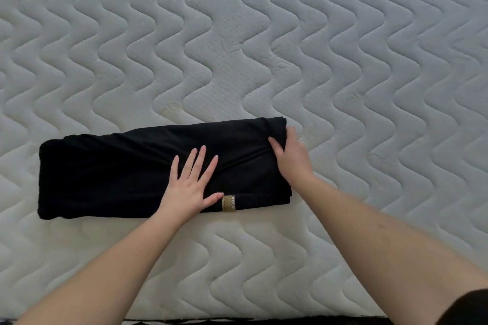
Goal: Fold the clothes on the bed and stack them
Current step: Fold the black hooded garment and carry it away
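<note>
A black garment (111,174) lies folded into a long band across the near part of the bed, with a small tan label (228,203) on its near edge. My left hand (190,187) presses flat on the middle of it, fingers straight and spread. My right hand (290,153) grips the garment's right end, thumb on top and fingers curled around the edge.
The white quilted mattress (264,47) with a wavy stitch pattern fills the view. Its near edge (237,318) runs along the bottom, with a dark strip below. No other clothes are in view.
</note>
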A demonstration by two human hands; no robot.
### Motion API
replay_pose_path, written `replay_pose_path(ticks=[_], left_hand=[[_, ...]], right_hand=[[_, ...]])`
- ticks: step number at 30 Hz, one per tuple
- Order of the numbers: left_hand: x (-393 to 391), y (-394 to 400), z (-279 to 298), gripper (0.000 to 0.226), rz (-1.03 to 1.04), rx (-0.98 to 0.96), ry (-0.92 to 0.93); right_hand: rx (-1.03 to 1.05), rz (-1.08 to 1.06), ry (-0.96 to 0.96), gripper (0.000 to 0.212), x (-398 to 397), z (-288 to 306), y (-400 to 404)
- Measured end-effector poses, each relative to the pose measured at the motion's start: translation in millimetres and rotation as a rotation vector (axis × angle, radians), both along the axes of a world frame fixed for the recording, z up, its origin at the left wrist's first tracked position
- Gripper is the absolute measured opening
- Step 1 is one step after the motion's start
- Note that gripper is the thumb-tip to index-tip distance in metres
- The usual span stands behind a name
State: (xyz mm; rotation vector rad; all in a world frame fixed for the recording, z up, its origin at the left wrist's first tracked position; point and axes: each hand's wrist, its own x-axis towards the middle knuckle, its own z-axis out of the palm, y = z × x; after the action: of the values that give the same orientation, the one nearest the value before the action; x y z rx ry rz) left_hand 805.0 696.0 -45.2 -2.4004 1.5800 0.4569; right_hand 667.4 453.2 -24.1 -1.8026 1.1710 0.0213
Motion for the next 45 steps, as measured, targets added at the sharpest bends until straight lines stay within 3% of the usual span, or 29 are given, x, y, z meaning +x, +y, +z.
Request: replay_pose_path(ticks=[11,16,19,23,28,38,41,45], left_hand=[[-108.9,-125.0,4.6,0.069,-0.149,-0.136,0.141],[-121.3,-133.8,4.8,0.090,0.067,-0.086,0.032],[-119.9,-125.3,0.8,0.091,0.086,-0.024,0.025],[-116.0,-128.3,-1.2,0.086,0.019,0.004,0.007],[-106.3,-127.8,-1.9,0.085,-0.028,0.029,0.058],[-87.5,-128.8,12.7,0.059,-0.081,-0.014,0.254],[-73.2,-128.2,25.0,0.056,-0.044,-0.117,0.446],[-45.9,-118.2,49.4,0.036,0.185,-0.328,0.711]], right_hand=[[-0.102,-0.284,0.084,0.026,-121.4,3.3,-113.6],[0.075,-0.259,0.116,0.037,-138.0,-2.1,-128.5],[0.221,-0.163,0.074,0.045,-140.6,0.3,-132.0],[0.085,-0.053,0.079,0.037,-141.8,6.2,-126.8],[0.011,-0.119,-0.029,0.029,-134.0,25.9,-114.1],[0.027,-0.054,-0.237,0.031,-68.0,103.8,-56.3],[0.056,0.028,-0.242,0.032,-42.4,112.9,-28.1],[0.017,0.104,-0.211,0.033,-12.0,116.0,-2.6]])
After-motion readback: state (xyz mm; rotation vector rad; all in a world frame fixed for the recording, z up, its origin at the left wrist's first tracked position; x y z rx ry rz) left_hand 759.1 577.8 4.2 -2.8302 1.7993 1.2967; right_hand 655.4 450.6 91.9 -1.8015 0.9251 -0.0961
